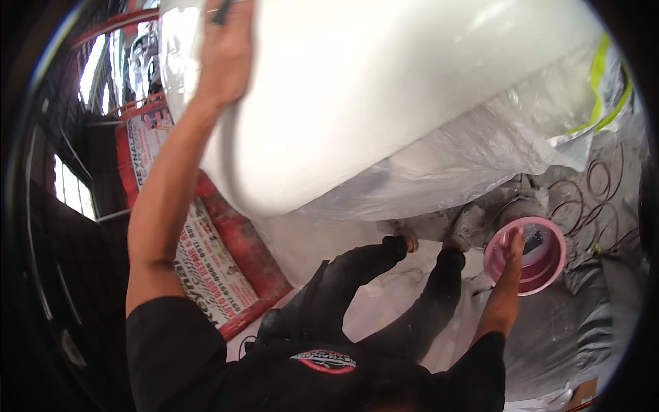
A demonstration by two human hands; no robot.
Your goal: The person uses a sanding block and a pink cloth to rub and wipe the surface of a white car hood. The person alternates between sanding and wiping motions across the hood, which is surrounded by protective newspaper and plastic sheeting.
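Dim, cluttered workspace, head view. Everything placed by the white panel point(329, 103), big, curved and glossy, filling the upper middle. Red printed board point(264, 264) lies below its left end; clear plastic sheeting point(439, 165) drapes along its lower right edge. Yellow-green strip point(598, 82) beyond its right side; looped hose point(582, 206) below that. Pale floor point(384, 302) underneath, scuffed and dusty near the feet.

Left hand point(230, 65) lies over the panel's left part, a dark piece point(220, 12) showing beside it; fingers run out of sight at the top, so I can't tell their grip. Pink bucket point(561, 257) sits below right of the panel, right hand point(512, 246) over its left side. Fingers look bent; whether they grasp the rim, I can't tell.

Risks, my guess: an uneven pull could tip the bucket; grit under the left hand could scratch the gloss; a foot could snag the hose.
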